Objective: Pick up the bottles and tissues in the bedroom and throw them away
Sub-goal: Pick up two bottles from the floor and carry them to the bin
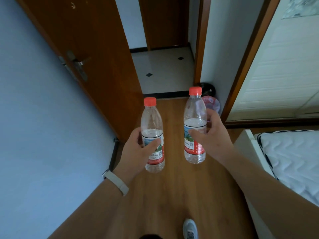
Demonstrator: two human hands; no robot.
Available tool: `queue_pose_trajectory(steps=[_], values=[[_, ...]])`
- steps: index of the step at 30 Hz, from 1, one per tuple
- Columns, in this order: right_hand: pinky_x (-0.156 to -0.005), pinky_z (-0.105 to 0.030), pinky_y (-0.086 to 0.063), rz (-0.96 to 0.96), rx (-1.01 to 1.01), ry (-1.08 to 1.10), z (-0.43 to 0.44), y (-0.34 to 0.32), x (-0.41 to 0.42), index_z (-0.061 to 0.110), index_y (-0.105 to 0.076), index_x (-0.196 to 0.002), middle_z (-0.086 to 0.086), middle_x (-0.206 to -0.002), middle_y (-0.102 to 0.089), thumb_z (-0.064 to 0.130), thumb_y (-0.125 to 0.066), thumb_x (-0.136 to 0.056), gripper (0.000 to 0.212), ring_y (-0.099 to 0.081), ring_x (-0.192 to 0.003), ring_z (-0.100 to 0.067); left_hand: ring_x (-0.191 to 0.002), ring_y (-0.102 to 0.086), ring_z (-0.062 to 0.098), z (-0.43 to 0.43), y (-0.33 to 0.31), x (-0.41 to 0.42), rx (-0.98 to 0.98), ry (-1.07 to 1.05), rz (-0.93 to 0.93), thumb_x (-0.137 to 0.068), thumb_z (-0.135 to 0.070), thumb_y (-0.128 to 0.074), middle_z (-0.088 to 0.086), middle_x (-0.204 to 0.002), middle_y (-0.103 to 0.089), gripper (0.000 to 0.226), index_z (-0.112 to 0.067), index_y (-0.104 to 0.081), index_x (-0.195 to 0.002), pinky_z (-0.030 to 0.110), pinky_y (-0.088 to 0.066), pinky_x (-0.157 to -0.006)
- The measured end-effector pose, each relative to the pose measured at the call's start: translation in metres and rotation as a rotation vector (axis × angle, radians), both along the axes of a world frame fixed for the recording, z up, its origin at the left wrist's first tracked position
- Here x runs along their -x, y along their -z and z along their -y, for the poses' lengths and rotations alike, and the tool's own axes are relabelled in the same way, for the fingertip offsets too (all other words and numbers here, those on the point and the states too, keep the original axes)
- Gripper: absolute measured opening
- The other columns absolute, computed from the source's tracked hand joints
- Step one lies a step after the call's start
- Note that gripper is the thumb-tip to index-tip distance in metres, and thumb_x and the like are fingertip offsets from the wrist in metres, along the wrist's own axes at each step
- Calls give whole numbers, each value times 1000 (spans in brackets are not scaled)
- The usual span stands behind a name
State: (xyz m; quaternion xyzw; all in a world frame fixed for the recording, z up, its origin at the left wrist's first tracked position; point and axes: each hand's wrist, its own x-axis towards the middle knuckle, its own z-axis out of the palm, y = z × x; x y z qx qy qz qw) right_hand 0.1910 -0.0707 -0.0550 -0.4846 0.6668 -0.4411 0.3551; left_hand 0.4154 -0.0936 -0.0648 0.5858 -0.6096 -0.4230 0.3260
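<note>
I hold two clear plastic bottles with red caps upright in front of me. My left hand (138,150) grips the left bottle (152,121) around its label. My right hand (212,135) grips the right bottle (195,109) the same way, a little higher and farther forward. Both bottles hold a little water. Beyond the right bottle, a small bin lined with a pink bag (211,103) stands on the wood floor by the wall corner, with a dark round object (208,88) behind it. No tissues show.
An open brown door (82,49) stands on the left against the blue wall (34,118). The doorway ahead leads to a tiled hall (164,69). A white bed (293,156) lies at the right, with a wardrobe mirror (276,66) behind it. My shoe (189,228) is on the floor.
</note>
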Motion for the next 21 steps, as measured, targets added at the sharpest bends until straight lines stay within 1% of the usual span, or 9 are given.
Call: queue_pose_trajectory(steps=[4, 7, 9, 10, 14, 18, 21], values=[[-91, -33, -52, 6, -30, 28, 25, 4, 29, 31, -38, -131, 12, -116, -57, 23, -74, -82, 62, -59, -104, -10, -107, -64, 15, 40, 0, 29, -32, 25, 2, -85, -34, -71, -9, -119, -63, 47, -29, -50, -126, 41, -54, -94], [-87, -29, -51, -16, -34, 74, 55, 6, 47, 29, -38, -133, 13, -113, -56, 25, -74, -82, 63, -58, -99, -9, -106, -63, 15, 75, -1, 44, -17, 51, 3, -85, -34, -71, -9, -119, -63, 47, -28, -50, -127, 35, -55, -92], [-83, -26, -50, -36, -42, 102, 79, 8, 56, 30, -36, -135, 12, -115, -56, 27, -74, -82, 66, -58, -100, -10, -103, -64, 13, 100, 1, 52, -11, 72, -17, -85, -32, -71, -11, -116, -63, 45, -29, -50, -125, 29, -55, -88], [-82, -25, -49, -45, -52, 106, 91, 9, 59, 30, -36, -136, 12, -117, -55, 28, -75, -82, 67, -58, -102, -11, -102, -64, 12, 114, 2, 54, -15, 79, -30, -85, -32, -71, -12, -114, -64, 45, -29, -51, -124, 29, -55, -87], [-86, -30, -51, -60, -95, 149, 145, 16, 68, 33, -34, -136, 11, -121, -55, 27, -76, -80, 70, -58, -106, -13, -101, -67, 13, 179, 16, 61, -54, 103, -97, -83, -29, -73, -10, -110, -67, 43, -28, -54, -121, 33, -57, -87], [-90, -39, -54, -93, -108, 229, 213, 20, 74, 32, -34, -136, 9, -121, -56, 28, -76, -80, 70, -58, -107, -15, -102, -67, 15, 263, 30, 66, -79, 152, -168, -83, -27, -75, -8, -111, -68, 41, -29, -55, -118, 41, -56, -91], [-88, -37, -54, -119, -130, 268, 269, 18, 72, 30, -35, -136, 8, -120, -56, 27, -76, -80, 70, -58, -107, -16, -104, -66, 14, 331, 32, 64, -85, 192, -189, -83, -30, -75, -9, -112, -67, 43, -30, -54, -120, 41, -56, -92]])
